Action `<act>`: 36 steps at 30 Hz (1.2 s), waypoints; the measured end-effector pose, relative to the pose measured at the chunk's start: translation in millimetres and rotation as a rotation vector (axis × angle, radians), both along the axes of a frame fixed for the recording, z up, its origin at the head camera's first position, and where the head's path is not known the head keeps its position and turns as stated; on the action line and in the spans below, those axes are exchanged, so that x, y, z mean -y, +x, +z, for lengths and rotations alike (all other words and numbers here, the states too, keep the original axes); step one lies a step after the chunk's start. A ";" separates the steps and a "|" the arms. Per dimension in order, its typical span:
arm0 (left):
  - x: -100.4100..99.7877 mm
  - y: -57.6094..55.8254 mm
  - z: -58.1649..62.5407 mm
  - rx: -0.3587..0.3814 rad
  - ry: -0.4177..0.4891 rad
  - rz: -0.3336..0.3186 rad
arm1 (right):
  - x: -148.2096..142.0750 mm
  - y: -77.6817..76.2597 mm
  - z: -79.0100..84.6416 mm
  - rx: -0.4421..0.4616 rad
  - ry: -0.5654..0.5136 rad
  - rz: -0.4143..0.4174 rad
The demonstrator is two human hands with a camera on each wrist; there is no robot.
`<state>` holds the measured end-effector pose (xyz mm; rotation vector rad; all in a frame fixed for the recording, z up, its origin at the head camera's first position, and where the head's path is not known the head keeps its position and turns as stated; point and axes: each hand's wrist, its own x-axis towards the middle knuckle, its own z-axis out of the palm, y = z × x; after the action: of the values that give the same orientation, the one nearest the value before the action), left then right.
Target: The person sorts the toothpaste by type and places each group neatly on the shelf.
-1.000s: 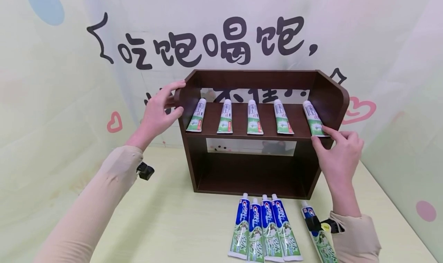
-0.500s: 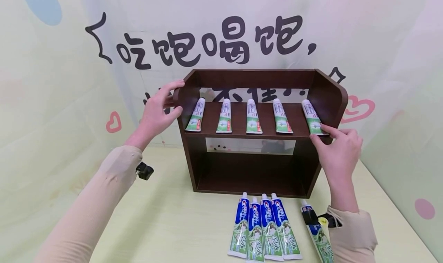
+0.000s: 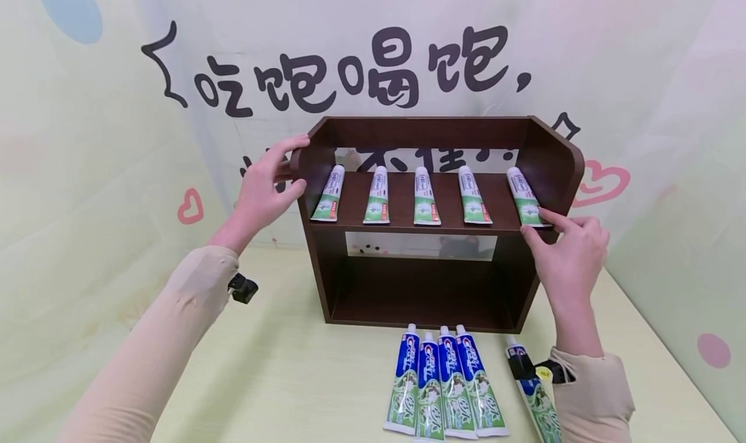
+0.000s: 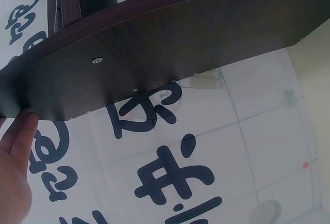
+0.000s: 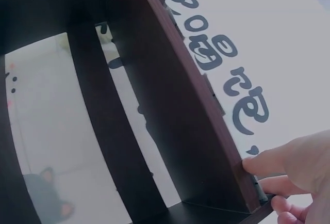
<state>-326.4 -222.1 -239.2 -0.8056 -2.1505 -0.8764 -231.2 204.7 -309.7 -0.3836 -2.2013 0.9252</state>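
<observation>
Four blue-and-green toothpaste tubes [image 3: 451, 391] lie on the counter [image 3: 280, 378], another [image 3: 539, 407] beside the right sleeve [image 3: 597, 397]. Behind, the right hand [image 3: 571, 255] touches the rightmost white-and-green tube [image 3: 523, 193] on the rack's [image 3: 431, 132] upper shelf [image 3: 402, 203]; whether its grip pinches, I cannot tell. The left hand [image 3: 265, 187], grip relaxed, rests against the rack's side. Four matching tubes [image 3: 427, 197] lie leftward; a lettered wall [image 3: 262, 15] beyond.

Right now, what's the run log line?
left hand: touches rack's left side | right hand: touches rightmost white-green tube | top shelf: five white-green tubes | table: five blue-green tubes
</observation>
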 end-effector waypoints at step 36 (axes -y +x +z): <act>0.6 0.2 -1.0 -0.005 -0.002 -0.001 | -14.7 50.3 -82.3 -0.152 0.049 0.100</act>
<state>-326.2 -222.7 -240.2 -0.8090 -2.1471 -0.8718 -180.9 219.3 -392.1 -0.1747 -2.1151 0.9204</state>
